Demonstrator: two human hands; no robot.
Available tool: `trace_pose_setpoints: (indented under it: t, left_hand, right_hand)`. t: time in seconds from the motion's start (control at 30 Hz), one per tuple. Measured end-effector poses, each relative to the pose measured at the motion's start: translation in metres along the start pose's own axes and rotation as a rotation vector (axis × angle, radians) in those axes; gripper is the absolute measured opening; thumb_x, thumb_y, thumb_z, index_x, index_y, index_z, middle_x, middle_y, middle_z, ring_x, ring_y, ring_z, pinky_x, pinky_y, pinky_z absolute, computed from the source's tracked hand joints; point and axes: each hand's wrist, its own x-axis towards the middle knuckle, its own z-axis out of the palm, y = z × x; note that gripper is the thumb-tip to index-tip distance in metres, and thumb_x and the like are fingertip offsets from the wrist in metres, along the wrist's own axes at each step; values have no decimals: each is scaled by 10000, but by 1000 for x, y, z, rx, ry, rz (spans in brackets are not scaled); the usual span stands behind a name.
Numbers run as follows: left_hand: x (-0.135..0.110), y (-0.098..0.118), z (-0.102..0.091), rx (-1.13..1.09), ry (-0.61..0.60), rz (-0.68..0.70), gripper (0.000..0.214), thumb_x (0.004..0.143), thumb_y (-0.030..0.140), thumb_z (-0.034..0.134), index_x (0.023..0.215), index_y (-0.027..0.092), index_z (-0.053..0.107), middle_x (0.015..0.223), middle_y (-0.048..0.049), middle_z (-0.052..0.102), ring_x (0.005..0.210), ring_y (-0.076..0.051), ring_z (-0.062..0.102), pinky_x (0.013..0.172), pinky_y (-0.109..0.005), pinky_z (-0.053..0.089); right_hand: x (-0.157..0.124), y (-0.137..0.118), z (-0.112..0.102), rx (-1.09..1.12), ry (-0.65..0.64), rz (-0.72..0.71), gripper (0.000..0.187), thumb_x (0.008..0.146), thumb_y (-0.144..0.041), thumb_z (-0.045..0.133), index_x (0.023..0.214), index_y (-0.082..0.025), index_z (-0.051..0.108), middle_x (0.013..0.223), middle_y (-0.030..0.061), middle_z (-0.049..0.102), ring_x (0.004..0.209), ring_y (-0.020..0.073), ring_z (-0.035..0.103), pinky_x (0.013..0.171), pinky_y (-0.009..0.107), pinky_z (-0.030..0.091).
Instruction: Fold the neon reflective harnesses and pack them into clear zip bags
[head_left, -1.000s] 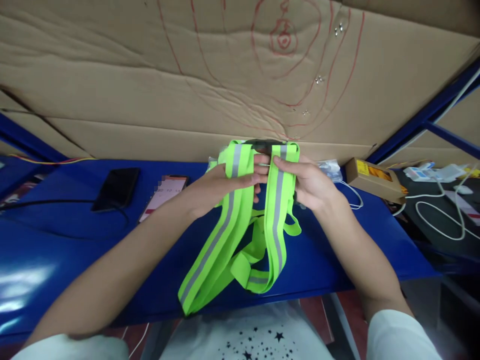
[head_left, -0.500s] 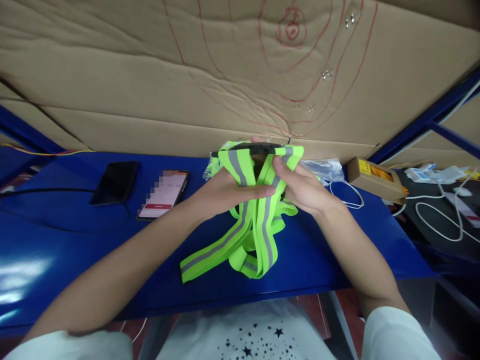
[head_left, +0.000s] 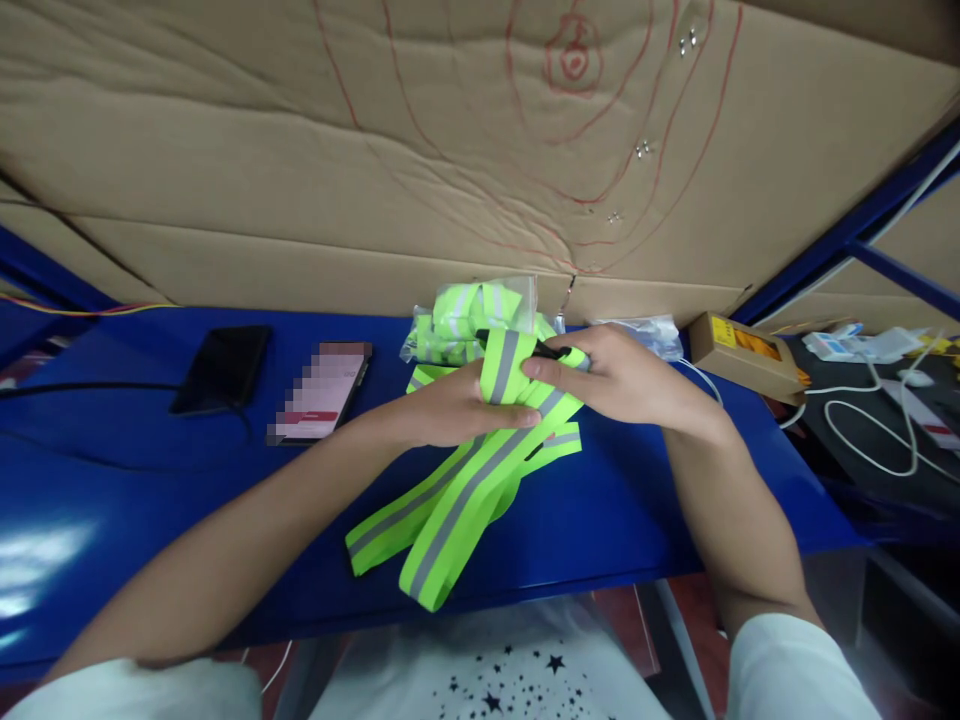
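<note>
Both my hands grip a neon yellow-green reflective strap (head_left: 465,505) with a grey stripe down its middle. My left hand (head_left: 454,405) is closed on its folded upper part, thumb lying across the front. From the other side my right hand (head_left: 607,375) pinches the strap, thumb pressed near a black piece (head_left: 551,350) at the top. Long folds hang down to the left, toward the table's front edge. Palms and strap hide most of my other fingers. Behind my hands lie clear bags (head_left: 480,308) packed with the same yellow-green, grey-striped material.
On the blue table (head_left: 315,560), a phone (head_left: 326,390) and a black device (head_left: 221,370) with a cable lie to the left. A small cardboard box (head_left: 746,355) and a white cable stand right. A cardboard sheet (head_left: 247,150) with red curved lines rises behind.
My hands and the strap's top have come down, uncovering the bags behind. My right hand has turned over the top, and the hanging folds have swung left.
</note>
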Motion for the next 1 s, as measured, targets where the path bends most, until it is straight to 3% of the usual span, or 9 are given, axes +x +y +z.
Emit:
trace_pose_setpoints:
  t: [0.07, 0.17, 0.33, 0.5, 0.6, 0.67, 0.77, 0.87, 1.0]
  left_hand:
    - [-1, 3, -2, -79, -33, -28, 353, 843, 439, 790, 1037, 148, 742, 995, -69, 778, 950, -251, 724, 856, -362, 592]
    - [-3, 10, -5, -219, -27, -100, 360, 819, 375, 831, 1076, 145, 730, 987, -63, 782, 888, -222, 734, 790, -325, 596]
    - [-7, 22, -6, -257, -56, -105, 340, 824, 324, 830, 1100, 157, 724, 1002, -53, 780, 906, -213, 732, 817, -329, 591]
    - [-4, 17, -5, -181, 12, -119, 335, 811, 351, 822, 1058, 151, 715, 984, -41, 762, 903, -215, 711, 817, -339, 568]
    - [0, 10, -5, -133, 21, -62, 348, 780, 363, 834, 1039, 155, 730, 1048, -43, 753, 997, -231, 692, 884, -354, 553]
    - [0, 8, -5, -122, 17, -37, 339, 733, 345, 865, 988, 158, 744, 1030, -35, 748, 1007, -231, 681, 880, -343, 549]
    - [0, 6, 0, -279, 11, -70, 290, 695, 286, 896, 905, 157, 742, 903, -12, 736, 895, -190, 688, 821, -308, 553]
    - [0, 4, 10, -558, 27, -111, 305, 675, 253, 923, 902, 158, 743, 854, -14, 736, 827, -172, 704, 801, -296, 567]
    - [3, 1, 20, -683, -250, -128, 368, 789, 302, 866, 1101, 149, 746, 1028, -109, 769, 915, -240, 744, 837, -368, 604]
  right_hand:
    - [1, -2, 2, 117, 73, 41, 502, 988, -580, 587, 671, -193, 626, 576, -33, 495, 571, 112, 464, 563, 273, 357]
    - [3, -2, 6, 271, 189, 94, 510, 955, -602, 625, 655, -190, 600, 596, -40, 426, 559, 92, 384, 519, 257, 308]
    - [9, 9, 10, 584, 157, 175, 442, 890, -602, 710, 1133, -233, 679, 780, -32, 597, 584, 101, 516, 507, 236, 421]
    - [9, 10, 13, 122, 288, -55, 409, 986, -515, 625, 1285, -239, 668, 1172, 77, 667, 1074, 219, 657, 922, 355, 548]
    - [5, 1, 19, -119, 152, -104, 491, 1076, -531, 420, 1336, -192, 661, 1331, 134, 637, 1207, 261, 630, 1048, 414, 494]
    - [6, -3, 24, -150, 47, -89, 592, 1026, -638, 475, 1286, -147, 679, 1233, 144, 681, 1115, 268, 655, 961, 392, 509]
    - [11, -4, 29, -109, 54, -49, 553, 921, -692, 631, 985, -152, 730, 885, 58, 697, 811, 195, 634, 729, 317, 461]
    - [14, -1, 26, -27, 218, -9, 475, 924, -640, 669, 798, -182, 686, 702, 2, 624, 669, 136, 540, 632, 286, 381]
    - [7, -1, 10, 82, 493, 102, 515, 894, -667, 684, 699, -191, 664, 601, 3, 562, 592, 134, 493, 546, 284, 352]
